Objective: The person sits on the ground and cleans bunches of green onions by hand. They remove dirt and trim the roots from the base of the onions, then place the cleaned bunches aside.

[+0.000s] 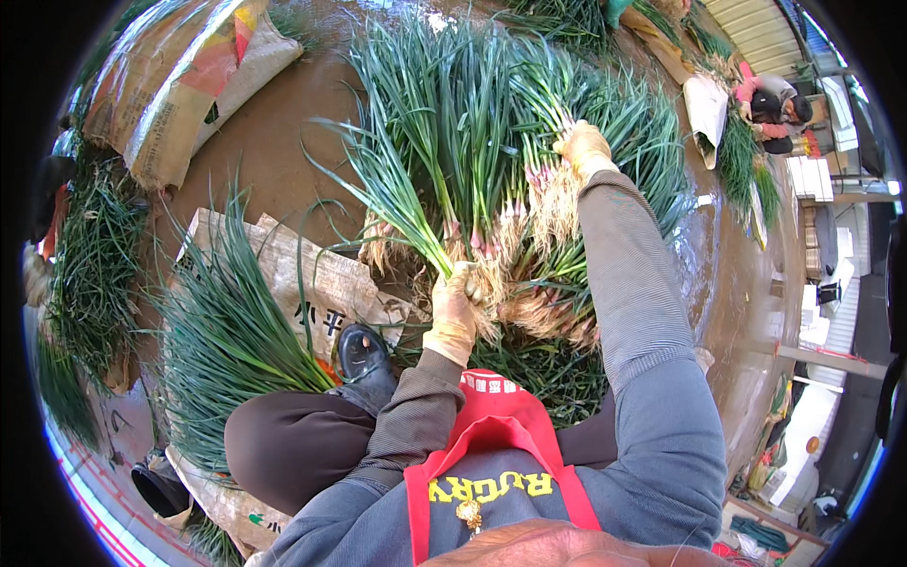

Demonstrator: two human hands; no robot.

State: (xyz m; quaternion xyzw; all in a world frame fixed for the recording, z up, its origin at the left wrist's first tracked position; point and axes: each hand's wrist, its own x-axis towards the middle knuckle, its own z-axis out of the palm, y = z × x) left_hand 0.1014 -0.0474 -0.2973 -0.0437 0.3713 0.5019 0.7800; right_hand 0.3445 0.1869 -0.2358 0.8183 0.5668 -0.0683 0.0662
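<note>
Long green leaves with pale roots, like spring onions or garlic greens, fill the middle of the view. My left hand, in a cream glove, grips a small bunch near its root end, leaves pointing up and left. Farther out and to the right, my right hand, gloved too, is closed on another bunch at its base. Between and behind my hands lies a large heap with purplish bulbs. More rooted stalks lie below the heap, in front of my red apron.
A pile of greens lies on sacking by my left knee and black boot. Printed sacking stands at upper left, with more greens below. The brown floor looks wet. Another person works at far right.
</note>
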